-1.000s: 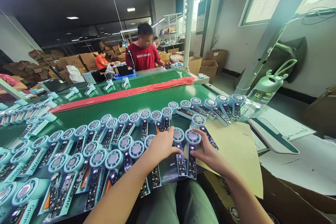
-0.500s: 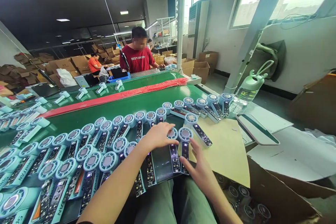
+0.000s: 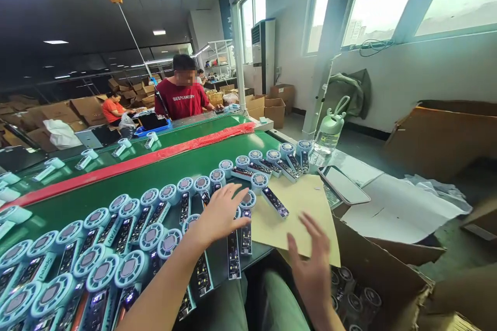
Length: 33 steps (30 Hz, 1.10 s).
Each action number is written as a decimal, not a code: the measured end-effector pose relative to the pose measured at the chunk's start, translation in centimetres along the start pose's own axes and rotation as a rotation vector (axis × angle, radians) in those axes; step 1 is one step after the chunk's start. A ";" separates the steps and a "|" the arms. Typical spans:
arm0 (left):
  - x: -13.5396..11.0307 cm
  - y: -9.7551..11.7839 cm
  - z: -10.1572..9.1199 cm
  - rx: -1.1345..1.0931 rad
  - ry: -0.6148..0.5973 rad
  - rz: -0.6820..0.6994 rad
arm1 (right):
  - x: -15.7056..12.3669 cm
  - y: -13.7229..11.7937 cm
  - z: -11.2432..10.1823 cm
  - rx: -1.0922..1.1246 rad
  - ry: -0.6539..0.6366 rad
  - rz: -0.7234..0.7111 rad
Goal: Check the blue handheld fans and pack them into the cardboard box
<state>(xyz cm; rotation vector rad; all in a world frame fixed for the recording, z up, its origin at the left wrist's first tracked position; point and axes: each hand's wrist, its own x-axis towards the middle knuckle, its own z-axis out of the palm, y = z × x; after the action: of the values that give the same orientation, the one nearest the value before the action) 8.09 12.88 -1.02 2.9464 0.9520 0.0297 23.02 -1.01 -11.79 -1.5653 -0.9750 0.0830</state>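
Rows of light-blue handheld fans lie on the bench, with round heads and bare circuit boards showing along their handles. My left hand (image 3: 219, 213) is over the near end of the rows, fingers and thumb spread. Its thumb and fingertips are beside the head of one handheld fan (image 3: 246, 231); whether they touch it I cannot tell. A second fan (image 3: 233, 256) lies partly under that hand. To the right, my right hand (image 3: 312, 256) is raised with its fingers apart and nothing in them. Another fan (image 3: 275, 201) lies on a yellow sheet (image 3: 310, 201).
A green conveyor belt (image 3: 155, 171) with a red strip (image 3: 163, 154) runs behind the fans. A phone (image 3: 345, 186) and a green-lidded bottle (image 3: 329, 132) stand right. Below is a cardboard box (image 3: 382, 269) with round parts. A co-worker (image 3: 182, 95) sits across.
My right hand has moved away from the fan beside my left hand, out to the right. My left hand stays over the fans. The view has turned to the right.
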 end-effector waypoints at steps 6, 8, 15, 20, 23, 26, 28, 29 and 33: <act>6.4 4.0 2.2 0.080 -0.083 0.437 | -0.4 5.8 -4.6 0.512 0.068 0.837; 8.1 4.7 3.1 0.119 -0.124 0.508 | -0.2 5.9 -4.6 0.751 0.006 0.885; 9.7 4.4 2.2 0.223 -0.169 0.493 | 1.7 1.7 -4.0 0.857 0.210 0.761; 11.5 3.9 0.6 0.167 -0.306 0.538 | 1.2 0.4 -1.6 0.964 0.258 0.764; 14.0 4.3 0.7 0.138 -0.205 0.517 | 0.6 1.1 -0.4 0.849 0.180 0.860; 16.6 5.3 2.3 0.185 -0.017 0.447 | 0.5 1.9 0.1 0.713 0.176 0.867; 18.2 5.9 3.8 0.224 0.053 0.432 | 0.7 2.2 0.2 0.656 0.182 0.829; 18.9 6.1 4.5 0.240 0.074 0.429 | 0.9 2.3 0.2 0.633 0.190 0.813; 20.5 6.0 5.9 0.271 0.138 0.418 | 1.8 2.3 -0.4 0.539 0.241 0.790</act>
<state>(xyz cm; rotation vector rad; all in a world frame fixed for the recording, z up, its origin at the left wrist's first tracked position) 28.45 19.80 -6.58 3.3791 0.3540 0.1286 25.64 -0.06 -12.78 -1.3224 -0.0781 0.6387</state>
